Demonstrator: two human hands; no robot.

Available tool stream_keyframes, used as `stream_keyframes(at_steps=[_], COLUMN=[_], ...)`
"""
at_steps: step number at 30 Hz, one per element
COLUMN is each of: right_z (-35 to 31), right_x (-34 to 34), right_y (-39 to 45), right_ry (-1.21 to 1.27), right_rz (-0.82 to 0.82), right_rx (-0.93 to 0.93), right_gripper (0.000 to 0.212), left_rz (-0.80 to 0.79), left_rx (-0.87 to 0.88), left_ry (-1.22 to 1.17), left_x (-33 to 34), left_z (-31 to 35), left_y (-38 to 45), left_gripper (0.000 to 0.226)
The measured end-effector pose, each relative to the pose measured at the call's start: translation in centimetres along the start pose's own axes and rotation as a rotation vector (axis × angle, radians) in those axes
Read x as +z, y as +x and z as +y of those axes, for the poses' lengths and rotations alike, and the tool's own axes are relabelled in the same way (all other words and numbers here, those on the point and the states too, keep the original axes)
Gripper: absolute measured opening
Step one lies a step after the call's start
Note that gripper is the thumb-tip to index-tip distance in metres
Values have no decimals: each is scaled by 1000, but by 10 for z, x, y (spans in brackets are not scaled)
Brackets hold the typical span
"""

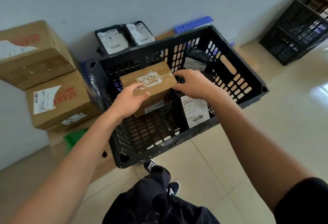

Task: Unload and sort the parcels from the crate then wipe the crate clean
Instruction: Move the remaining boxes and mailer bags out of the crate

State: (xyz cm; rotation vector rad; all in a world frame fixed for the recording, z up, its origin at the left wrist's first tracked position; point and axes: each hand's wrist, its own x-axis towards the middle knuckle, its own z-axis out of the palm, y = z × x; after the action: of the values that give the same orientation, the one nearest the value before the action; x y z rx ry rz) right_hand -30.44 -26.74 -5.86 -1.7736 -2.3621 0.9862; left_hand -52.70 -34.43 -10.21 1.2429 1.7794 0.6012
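Observation:
A black slotted plastic crate (236, 74) stands on the floor in front of me. A small brown cardboard box (152, 76) with a torn white label sits above the crate's middle. My left hand (130, 99) grips its near left side and my right hand (192, 83) holds its right edge. Inside the crate a black bag with a white shipping label (195, 111) leans at the right, and another black labelled bag (195, 60) lies at the far end.
Two large brown cartons (53, 103) are stacked at the left against the wall. Two black labelled bags (124, 37) lean on the wall behind the crate. A blue crate (195, 23) and flat cardboard lie beyond. A second black crate (298, 31) stands far right. My feet (159, 174) are near the crate's front.

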Motion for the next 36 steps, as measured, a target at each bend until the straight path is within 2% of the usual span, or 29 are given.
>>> stream_keyframes(at_steps=[6,10,16,21,25,32,36], right_z=[-9,-8,-3,9,16,33,38], right_x=[5,11,22,26,21,-3,-28], right_y=[54,81,108,126,131,120,106], right_ry=[-74,-76,-88,12,84,86,105], right_rz=[-123,-147,-209,-243,-279,-298,-277], right_rx=[1,6,31,37,19,-94,-165], right_gripper=[66,73,80,84,85,77,79], left_rz=[60,45,45,56,124,170,271], left_rx=[-154,-265,-347,-423,-440,-425,-376], left_ry=[-158,-248,-256,-240,-221,-251,-317], left_x=[-3,-6,-5,0,11,19,18], left_z=[-7,-14,-20,-16,-8,24,41], left_y=[36,49,61,65,63,40,16], left_gripper=[63,86,86,83,76,68,67])
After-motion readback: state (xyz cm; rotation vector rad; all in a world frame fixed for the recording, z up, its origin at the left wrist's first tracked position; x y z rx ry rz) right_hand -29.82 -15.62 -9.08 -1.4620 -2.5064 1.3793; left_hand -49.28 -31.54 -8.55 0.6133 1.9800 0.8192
